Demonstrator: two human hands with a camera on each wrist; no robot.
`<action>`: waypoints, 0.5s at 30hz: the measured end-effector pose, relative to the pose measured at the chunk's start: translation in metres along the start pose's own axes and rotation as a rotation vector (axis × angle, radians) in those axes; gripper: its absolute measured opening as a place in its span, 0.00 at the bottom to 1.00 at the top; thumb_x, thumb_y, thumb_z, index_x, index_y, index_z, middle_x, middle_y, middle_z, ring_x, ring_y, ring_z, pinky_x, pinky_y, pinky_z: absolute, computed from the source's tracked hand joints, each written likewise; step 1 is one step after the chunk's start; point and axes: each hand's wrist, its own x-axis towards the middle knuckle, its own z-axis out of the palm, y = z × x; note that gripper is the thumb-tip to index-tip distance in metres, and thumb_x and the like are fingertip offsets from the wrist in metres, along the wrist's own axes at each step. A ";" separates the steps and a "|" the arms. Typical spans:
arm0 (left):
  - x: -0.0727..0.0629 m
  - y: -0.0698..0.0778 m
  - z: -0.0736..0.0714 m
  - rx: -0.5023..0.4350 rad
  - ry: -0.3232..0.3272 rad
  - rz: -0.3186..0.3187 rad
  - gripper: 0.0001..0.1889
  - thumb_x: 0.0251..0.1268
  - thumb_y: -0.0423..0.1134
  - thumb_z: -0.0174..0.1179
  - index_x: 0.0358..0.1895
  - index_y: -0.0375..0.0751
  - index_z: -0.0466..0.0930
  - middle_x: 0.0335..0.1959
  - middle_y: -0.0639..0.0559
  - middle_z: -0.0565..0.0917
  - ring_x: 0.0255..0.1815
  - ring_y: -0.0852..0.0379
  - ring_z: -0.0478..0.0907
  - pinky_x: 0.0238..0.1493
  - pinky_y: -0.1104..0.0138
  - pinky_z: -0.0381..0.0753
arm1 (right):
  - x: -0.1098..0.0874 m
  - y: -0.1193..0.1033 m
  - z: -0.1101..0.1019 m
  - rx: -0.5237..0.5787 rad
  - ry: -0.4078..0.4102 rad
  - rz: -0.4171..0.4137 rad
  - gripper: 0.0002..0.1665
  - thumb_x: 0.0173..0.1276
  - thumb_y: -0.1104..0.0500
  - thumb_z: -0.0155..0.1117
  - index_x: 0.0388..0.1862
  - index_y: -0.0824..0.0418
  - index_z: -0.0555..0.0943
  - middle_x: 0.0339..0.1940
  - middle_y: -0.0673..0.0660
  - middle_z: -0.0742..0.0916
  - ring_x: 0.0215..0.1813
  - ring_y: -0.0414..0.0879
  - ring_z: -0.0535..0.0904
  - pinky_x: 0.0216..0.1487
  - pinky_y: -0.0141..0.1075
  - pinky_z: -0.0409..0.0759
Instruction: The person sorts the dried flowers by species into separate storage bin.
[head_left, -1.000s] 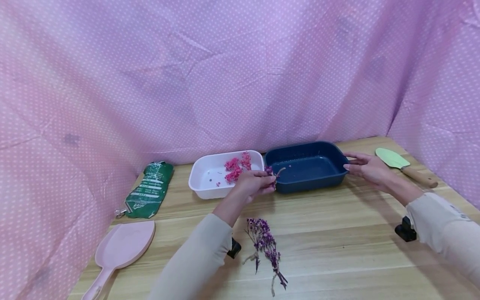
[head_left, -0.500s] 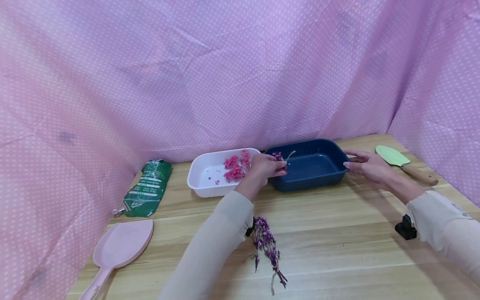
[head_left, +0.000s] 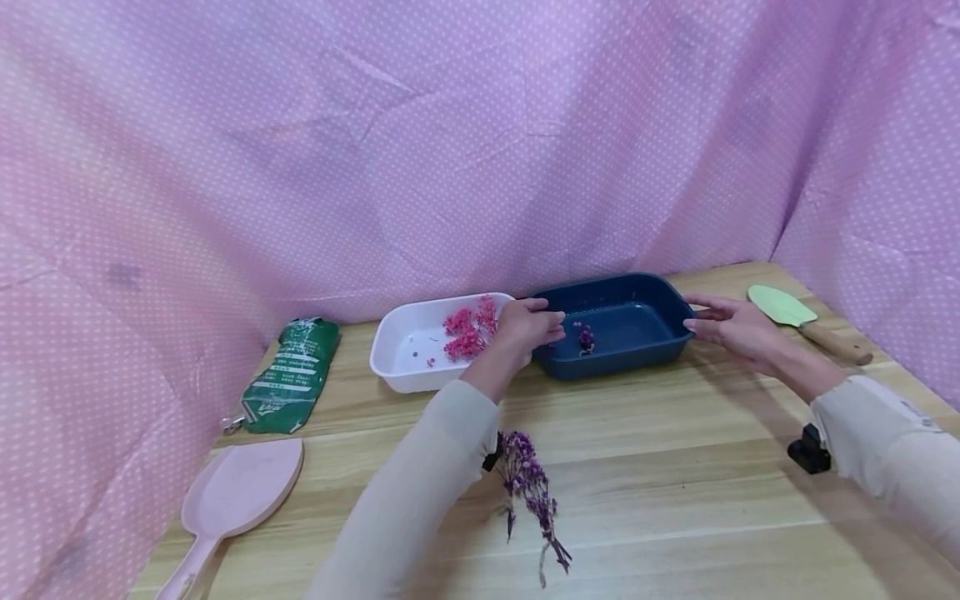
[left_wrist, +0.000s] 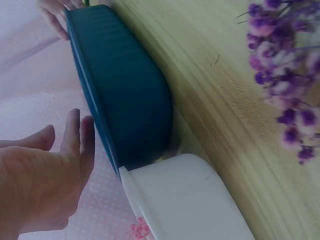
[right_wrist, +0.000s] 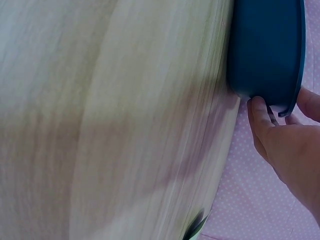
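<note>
My left hand (head_left: pixel 525 323), fingers loosely spread and holding nothing, hovers at the near left edge of a dark blue basin (head_left: pixel 611 362). Inside that basin lies a small purple dried flower sprig (head_left: pixel 583 337). At the basin's right end my right hand (head_left: pixel 738 333) touches the outside with fairly straight fingers. The right wrist view shows its thumb at the rim and its fingertips (right_wrist: pixel 259 106) lower on the wall. A white basin (head_left: pixel 408 383) with pink dried flowers (head_left: pixel 467 333) stands against the blue one, partly behind the left hand. A purple dried flower bunch (head_left: pixel 528 479) lies in front.
On the left of the wooden table (head_left: pixel 652 517) lie a green bag (head_left: pixel 296 375) and a pink dustpan-shaped scoop (head_left: pixel 243 487). A light green trowel (head_left: pixel 783 307) with a wooden handle lies at the right. Pink dotted cloth (head_left: pixel 450 167) hangs round the back and sides.
My left hand moved right over the blue basin with the purple sprig, let it go inside, and drew back slightly left with its fingers spread. The right hand stayed at the basin's end.
</note>
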 end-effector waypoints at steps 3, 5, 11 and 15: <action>-0.008 -0.002 -0.012 -0.046 -0.046 0.000 0.21 0.63 0.31 0.63 0.60 0.32 0.73 0.46 0.39 0.84 0.42 0.46 0.85 0.44 0.63 0.85 | 0.001 -0.001 0.001 -0.006 0.000 0.002 0.42 0.71 0.58 0.60 0.75 0.69 0.53 0.46 0.45 0.80 0.45 0.30 0.78 0.47 0.27 0.80; -0.016 -0.004 -0.022 -0.052 -0.062 -0.009 0.19 0.64 0.31 0.62 0.57 0.31 0.74 0.44 0.39 0.84 0.38 0.47 0.86 0.41 0.63 0.85 | 0.002 -0.001 0.001 -0.008 -0.002 0.005 0.42 0.71 0.58 0.60 0.75 0.69 0.52 0.46 0.45 0.79 0.45 0.29 0.77 0.48 0.27 0.80; -0.046 -0.017 -0.061 -0.073 -0.105 -0.049 0.18 0.64 0.28 0.60 0.57 0.28 0.74 0.44 0.34 0.83 0.36 0.48 0.85 0.45 0.59 0.84 | 0.001 0.000 0.001 -0.019 -0.010 0.004 0.42 0.72 0.57 0.59 0.76 0.68 0.51 0.51 0.46 0.78 0.46 0.27 0.77 0.51 0.28 0.79; -0.070 -0.037 -0.090 -0.069 -0.104 -0.063 0.19 0.64 0.25 0.58 0.59 0.26 0.73 0.47 0.31 0.81 0.41 0.44 0.84 0.47 0.58 0.84 | -0.002 -0.001 0.000 -0.045 -0.011 0.010 0.42 0.72 0.55 0.59 0.76 0.67 0.52 0.58 0.54 0.76 0.47 0.27 0.76 0.52 0.29 0.79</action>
